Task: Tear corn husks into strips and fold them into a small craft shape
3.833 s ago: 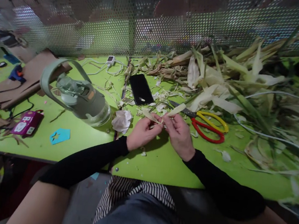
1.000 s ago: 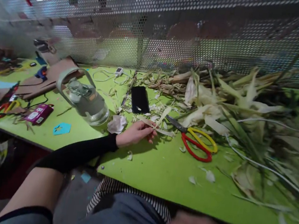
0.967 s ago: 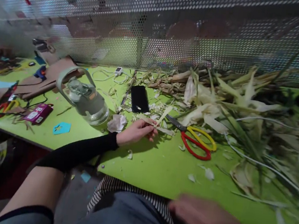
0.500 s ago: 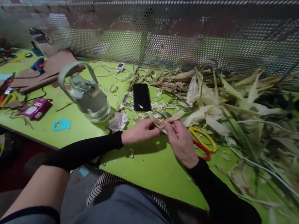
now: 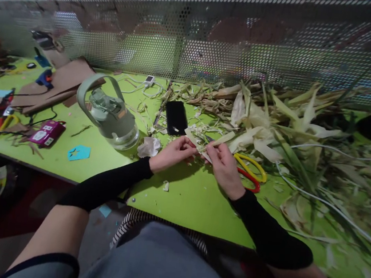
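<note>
Pale strips of corn husk (image 5: pixel 223 139) run between my two hands over the green table. My left hand (image 5: pixel 174 154) pinches one end, its thumb and fingers pressed together. Close beside it, my right hand (image 5: pixel 224 166) is closed on the husk too, a strip sticking out above the fingers. Exactly how the strips cross between the fingertips is too small to make out. Scissors with yellow and red handles (image 5: pixel 252 169) lie just right of my right hand, their blades mostly hidden. A black phone (image 5: pixel 176 118) rests beyond my hands among husk scraps.
A heap of corn husks (image 5: pixel 257 120) covers the right side, crossed by a white cable (image 5: pixel 319 199). To the left stand a green-lidded bottle (image 5: pixel 111 115), crumpled tissue (image 5: pixel 149 147), a blue paper piece (image 5: pixel 79 153) and a purple box (image 5: pixel 47 133). A perforated metal screen (image 5: pixel 143 40) borders the back.
My fingertips have shifted slightly on the husk strips, and the left-hand strip now sticks up at a different angle. The view has moved a little. Both hands keep their grip.
</note>
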The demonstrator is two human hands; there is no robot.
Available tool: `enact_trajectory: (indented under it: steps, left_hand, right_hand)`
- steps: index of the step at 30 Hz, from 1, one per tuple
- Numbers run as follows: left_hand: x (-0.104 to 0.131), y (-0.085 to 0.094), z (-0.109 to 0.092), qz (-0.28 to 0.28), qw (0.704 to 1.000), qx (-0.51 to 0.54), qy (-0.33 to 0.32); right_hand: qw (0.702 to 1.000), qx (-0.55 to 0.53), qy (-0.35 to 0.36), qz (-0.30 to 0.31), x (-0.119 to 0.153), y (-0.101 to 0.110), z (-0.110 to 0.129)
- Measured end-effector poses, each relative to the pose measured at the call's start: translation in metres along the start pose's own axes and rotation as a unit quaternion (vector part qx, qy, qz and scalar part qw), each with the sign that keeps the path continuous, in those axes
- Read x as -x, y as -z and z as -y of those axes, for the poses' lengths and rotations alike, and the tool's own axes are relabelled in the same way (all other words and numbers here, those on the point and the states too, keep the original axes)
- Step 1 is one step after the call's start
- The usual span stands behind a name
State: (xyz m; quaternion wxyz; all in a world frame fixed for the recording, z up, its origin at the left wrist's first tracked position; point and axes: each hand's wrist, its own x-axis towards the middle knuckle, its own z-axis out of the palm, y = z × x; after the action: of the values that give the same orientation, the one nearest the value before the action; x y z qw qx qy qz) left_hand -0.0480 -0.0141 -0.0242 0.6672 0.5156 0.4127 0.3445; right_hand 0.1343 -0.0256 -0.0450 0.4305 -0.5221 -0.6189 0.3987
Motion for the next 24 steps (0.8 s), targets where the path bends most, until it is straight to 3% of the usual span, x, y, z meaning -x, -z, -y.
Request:
enact_trajectory:
  steps: [4,7,10,16,24]
  left_hand:
    - [-0.003,0.004,-0.001,0.083,0.995,-0.037,0.048]
    - [-0.003,0.004,0.000,0.102,0.993,-0.034,0.053]
    - [-0.002,0.003,0.003,0.091,0.994,-0.044,0.041]
    - [-0.002,0.005,0.006,0.002,0.992,-0.113,-0.051]
    - [-0.003,0.005,0.011,0.020,0.965,-0.251,-0.070]
  right_hand:
    - [1.000,0.011,0.003,0.021,0.001,0.000,0.000]
    - [0.999,0.029,0.017,0.026,0.002,0.002,0.002]
    - [0.998,0.049,0.024,0.036,0.003,0.002,0.006]
    - [0.998,0.022,0.024,0.057,0.006,0.001,0.011]
    - [0.988,0.119,0.081,0.046,0.006,0.001,0.012]
